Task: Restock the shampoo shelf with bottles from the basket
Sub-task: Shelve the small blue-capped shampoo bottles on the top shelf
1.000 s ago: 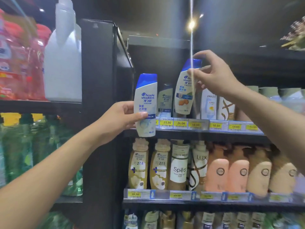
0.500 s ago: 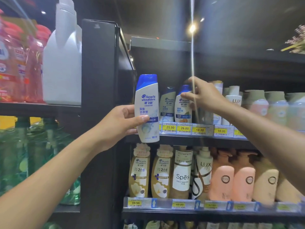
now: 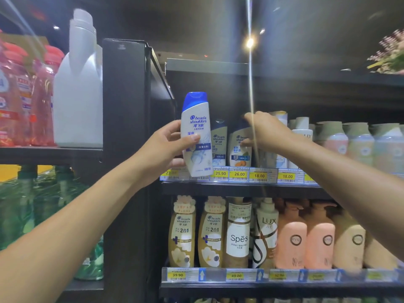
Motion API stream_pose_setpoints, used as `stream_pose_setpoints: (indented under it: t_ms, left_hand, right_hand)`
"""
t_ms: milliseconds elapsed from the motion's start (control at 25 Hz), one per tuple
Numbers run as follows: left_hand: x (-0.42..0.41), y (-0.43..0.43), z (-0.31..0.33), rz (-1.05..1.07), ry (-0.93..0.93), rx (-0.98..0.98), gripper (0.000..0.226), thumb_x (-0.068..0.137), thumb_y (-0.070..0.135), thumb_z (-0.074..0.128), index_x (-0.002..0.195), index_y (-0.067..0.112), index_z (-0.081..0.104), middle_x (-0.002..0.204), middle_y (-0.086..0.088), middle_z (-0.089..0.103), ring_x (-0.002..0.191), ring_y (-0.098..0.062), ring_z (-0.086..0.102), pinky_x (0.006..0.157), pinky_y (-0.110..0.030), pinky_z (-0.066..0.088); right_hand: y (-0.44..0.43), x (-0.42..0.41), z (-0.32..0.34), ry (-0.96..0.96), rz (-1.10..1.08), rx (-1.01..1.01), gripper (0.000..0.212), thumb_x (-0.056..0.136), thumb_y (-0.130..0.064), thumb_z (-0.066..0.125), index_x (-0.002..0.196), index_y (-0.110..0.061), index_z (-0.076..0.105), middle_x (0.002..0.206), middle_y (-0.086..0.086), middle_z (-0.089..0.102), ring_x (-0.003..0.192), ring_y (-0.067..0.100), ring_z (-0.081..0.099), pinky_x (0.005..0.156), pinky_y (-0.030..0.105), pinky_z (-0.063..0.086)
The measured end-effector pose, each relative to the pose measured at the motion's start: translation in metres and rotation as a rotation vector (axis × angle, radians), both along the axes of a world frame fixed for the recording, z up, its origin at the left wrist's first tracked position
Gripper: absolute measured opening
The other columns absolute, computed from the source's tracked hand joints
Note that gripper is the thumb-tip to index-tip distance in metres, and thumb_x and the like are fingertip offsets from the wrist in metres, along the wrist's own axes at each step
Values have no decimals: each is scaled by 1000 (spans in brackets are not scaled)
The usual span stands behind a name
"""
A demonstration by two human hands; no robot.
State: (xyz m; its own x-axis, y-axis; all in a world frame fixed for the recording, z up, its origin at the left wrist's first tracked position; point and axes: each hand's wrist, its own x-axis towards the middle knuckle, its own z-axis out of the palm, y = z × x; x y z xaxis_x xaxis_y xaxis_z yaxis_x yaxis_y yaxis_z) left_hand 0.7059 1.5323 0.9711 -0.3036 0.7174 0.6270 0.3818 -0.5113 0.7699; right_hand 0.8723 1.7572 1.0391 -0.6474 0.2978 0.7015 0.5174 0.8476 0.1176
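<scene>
White shampoo bottle point(image 3: 196, 136) isn't shelved yet: left hand point(image 3: 166, 147) has its fingers clamped round it, just in front of the shelf point(image 3: 240, 189). Right hand point(image 3: 264, 132) grips the almond-label bottle point(image 3: 239, 152) standing there, looks placed. Basket's out of view, so no clue how many remain.

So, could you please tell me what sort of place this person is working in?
Most likely a shop's toiletries aisle. Yellow price tags run along the shelf edge, branded shampoo bottles stand in facing rows, and the left hand holds a blue-capped bottle up to the shelf.
</scene>
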Motion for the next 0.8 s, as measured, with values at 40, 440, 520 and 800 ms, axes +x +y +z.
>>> stream_pose_setpoints:
  t_ms: [40,440,520,800]
  left_hand:
    - [2,5,7,16,24,1,33,98,26,72,130,26,67,122,-3,76,115,-23,73,93,-46,62]
    - [13,47,55,276,291,-157,31,93,25,80,121,27,67,107,8,80,99,-7,76,81,-35,61]
    - [12,52,53,306,280,-174,35,90,24,82,121,24,65,105,6,81,97,-8,77,82,-37,64]
    - [4,62,42,322,286,-257,28,93,18,79,118,20,69,105,-2,80,99,-17,78,86,-45,65]
  right_hand:
    - [1,0,-1,2,0,11,68,83,-36,85,136,-8,53,124,16,59,111,35,60,79,35,45]
    - [-7,4,9,416,360,-17,37,101,-22,59,137,-14,60,128,9,65,102,25,67,86,35,51]
    - [-19,4,12,444,614,-212,39,101,-30,58,139,-22,58,125,-1,67,72,4,68,67,25,56]
    - [-12,-10,1,221,571,-146,56,88,-32,80,137,-29,54,113,-4,66,85,17,70,74,28,57]
